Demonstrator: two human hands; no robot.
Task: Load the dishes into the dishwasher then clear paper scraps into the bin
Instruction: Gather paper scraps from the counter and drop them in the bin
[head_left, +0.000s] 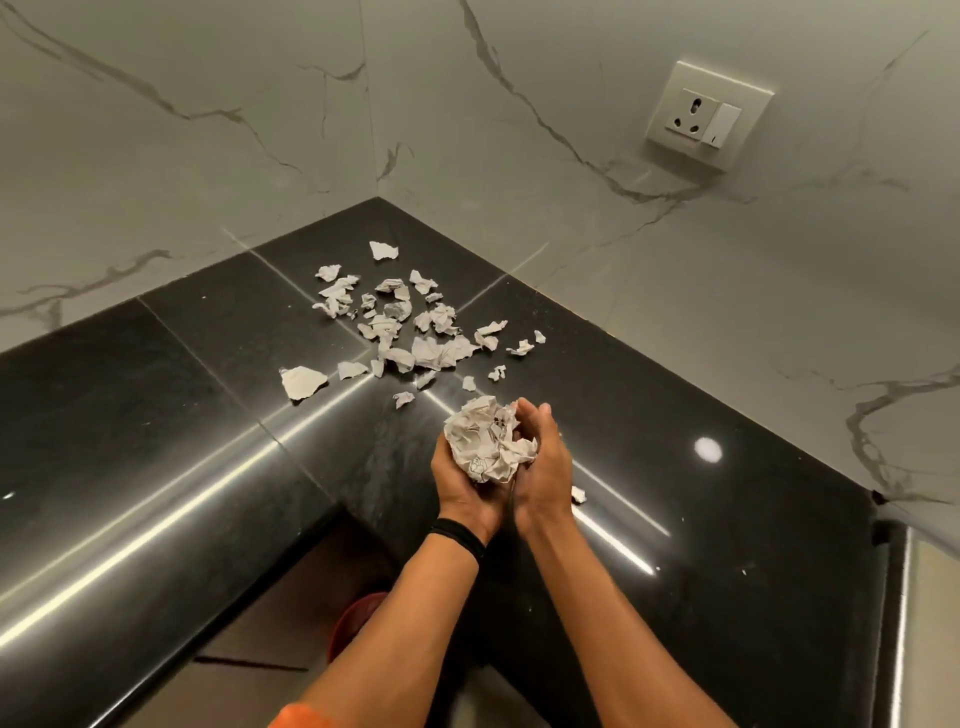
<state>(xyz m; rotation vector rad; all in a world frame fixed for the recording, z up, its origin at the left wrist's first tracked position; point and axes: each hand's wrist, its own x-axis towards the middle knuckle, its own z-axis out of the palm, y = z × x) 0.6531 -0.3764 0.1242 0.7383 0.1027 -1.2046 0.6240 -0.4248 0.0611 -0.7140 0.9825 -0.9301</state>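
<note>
Judging this as the paper-clearing half of the task (seeing no dishes or dishwasher anywhere): cupping a crumpled wad between the left hand, curled beneath it, and the right hand, curved against its side, pressing together just over the countertop near its inner front corner. Leaving many loose scraps lying toward the back corner, plus a single scrap just beside the right hand. Probably needing next to carry the wad off past the front edge to the bin without shedding bits, then returning for the rest. Struggling to identify a red rounded thing below the front edge, half covered by the left forearm; possibly the bin, but unable to tell. Losing the left fingers under the paper.
</note>
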